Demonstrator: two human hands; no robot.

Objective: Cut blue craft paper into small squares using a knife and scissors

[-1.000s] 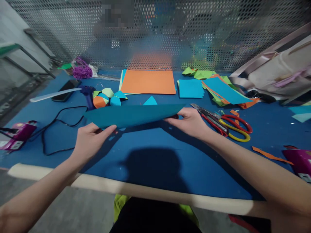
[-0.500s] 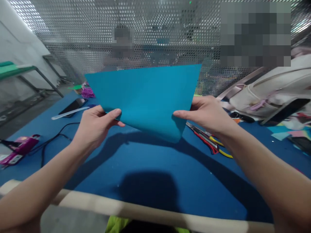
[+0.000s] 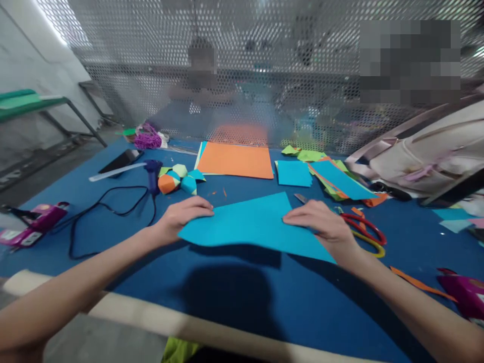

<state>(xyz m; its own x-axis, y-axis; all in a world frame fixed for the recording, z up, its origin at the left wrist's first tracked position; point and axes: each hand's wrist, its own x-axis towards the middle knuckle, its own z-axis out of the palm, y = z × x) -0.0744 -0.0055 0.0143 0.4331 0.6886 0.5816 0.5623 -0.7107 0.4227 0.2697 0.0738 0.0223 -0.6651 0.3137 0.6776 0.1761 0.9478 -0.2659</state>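
A sheet of blue paper (image 3: 249,224) is held low over the table, tilted, its near edge curving up off the surface. My left hand (image 3: 187,214) pinches its left side, fingers on top and the thumb hidden beneath. My right hand (image 3: 321,224) grips the right side in the same way. Just past my right hand lie scissors (image 3: 365,237) with red and yellow handles, and a pointed metal blade tip (image 3: 300,198) shows beside my fingers. Beyond my left hand is a small cluster of folded orange, blue and green paper shapes (image 3: 179,179).
A blue glue gun (image 3: 152,176) with its cord lies at the left, near a dark phone (image 3: 121,162). Orange sheets (image 3: 236,160) and blue squares (image 3: 295,173) lie at the back before a perforated metal panel (image 3: 242,75). A pale bag (image 3: 431,141) stands at the right.
The blue paper has come down from upright to nearly flat near the table, both hands lowering with it. The paper stacks behind it are now visible.
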